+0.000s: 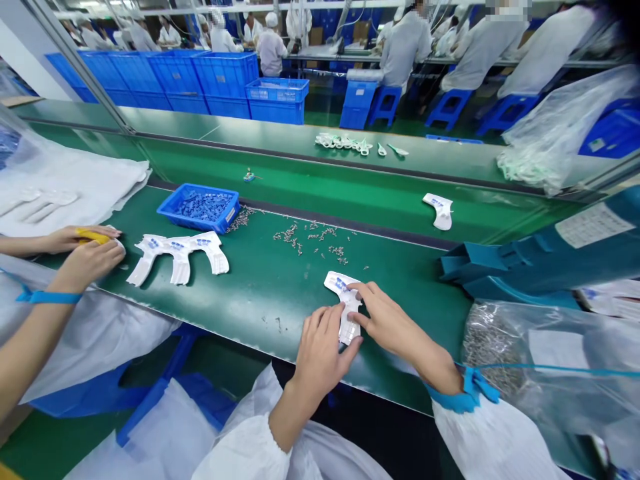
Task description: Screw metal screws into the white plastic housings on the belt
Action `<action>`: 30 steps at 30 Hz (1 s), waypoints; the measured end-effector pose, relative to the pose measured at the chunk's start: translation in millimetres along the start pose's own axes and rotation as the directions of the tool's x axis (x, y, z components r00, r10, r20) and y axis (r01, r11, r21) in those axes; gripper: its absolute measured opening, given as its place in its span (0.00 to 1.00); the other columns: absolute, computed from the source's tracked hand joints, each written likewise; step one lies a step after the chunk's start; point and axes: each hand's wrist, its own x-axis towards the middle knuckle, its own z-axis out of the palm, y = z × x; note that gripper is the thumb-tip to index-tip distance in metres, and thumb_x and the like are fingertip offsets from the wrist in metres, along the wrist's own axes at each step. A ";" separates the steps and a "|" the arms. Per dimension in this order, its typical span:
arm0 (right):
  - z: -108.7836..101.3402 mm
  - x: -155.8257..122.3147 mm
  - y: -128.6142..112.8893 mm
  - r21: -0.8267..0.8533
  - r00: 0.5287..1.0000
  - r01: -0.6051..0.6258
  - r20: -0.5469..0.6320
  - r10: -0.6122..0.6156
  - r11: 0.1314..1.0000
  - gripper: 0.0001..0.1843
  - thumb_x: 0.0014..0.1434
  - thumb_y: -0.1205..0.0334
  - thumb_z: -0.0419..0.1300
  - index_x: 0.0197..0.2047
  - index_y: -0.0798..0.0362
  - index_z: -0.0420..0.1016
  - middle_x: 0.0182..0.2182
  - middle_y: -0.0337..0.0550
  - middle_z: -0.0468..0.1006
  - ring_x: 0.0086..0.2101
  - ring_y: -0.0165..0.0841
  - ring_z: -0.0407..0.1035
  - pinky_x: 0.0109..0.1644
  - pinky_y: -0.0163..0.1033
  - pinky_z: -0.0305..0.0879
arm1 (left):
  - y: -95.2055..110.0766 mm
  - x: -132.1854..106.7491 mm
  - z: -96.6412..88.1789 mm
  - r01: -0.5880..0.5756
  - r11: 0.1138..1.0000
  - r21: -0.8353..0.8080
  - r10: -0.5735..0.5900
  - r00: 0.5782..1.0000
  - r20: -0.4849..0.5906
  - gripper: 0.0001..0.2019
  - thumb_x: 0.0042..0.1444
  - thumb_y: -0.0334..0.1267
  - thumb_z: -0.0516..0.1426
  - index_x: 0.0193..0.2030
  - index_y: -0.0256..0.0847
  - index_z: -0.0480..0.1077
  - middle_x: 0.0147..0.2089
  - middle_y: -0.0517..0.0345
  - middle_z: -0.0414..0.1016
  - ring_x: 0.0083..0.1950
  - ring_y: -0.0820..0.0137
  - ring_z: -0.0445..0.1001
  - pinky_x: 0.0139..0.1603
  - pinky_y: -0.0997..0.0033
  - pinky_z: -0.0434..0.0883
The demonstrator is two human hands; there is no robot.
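Note:
A white gun-shaped plastic shell half (350, 315) with small blue pieces in its upper part lies on the green work surface in front of me. My left hand (323, 347) grips its lower left side, fingers along the edge and thumb near the bottom end. From the right, my right hand (390, 321) has its thumb and fingers on the shell, with a fingertip beside the blue pieces. Small metal screws (337, 253) lie scattered just beyond. Three similar white shell halves (181, 257) with blue pieces sit side by side to the left.
A blue bin (200, 205) of small blue parts stands at the back left. Left of it, a co-worker's hands (93, 257) hold a yellow tool. Another shell (440, 210) lies on the green strip beyond. A teal machine (545, 233) and a clear bag of screws (500, 347) are at right.

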 end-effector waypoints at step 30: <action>2.2 -25.7 4.5 0.341 0.994 -0.107 0.056 0.093 0.934 0.09 0.61 0.55 0.57 0.36 0.50 0.76 0.31 0.40 0.81 0.32 0.36 0.73 0.37 0.38 0.64 | 0.1 -1.4 -1.0 -0.021 1.000 0.023 0.022 1.000 -0.016 0.26 0.64 0.43 0.58 0.65 0.38 0.58 0.59 0.47 0.71 0.59 0.57 0.67 0.57 0.55 0.67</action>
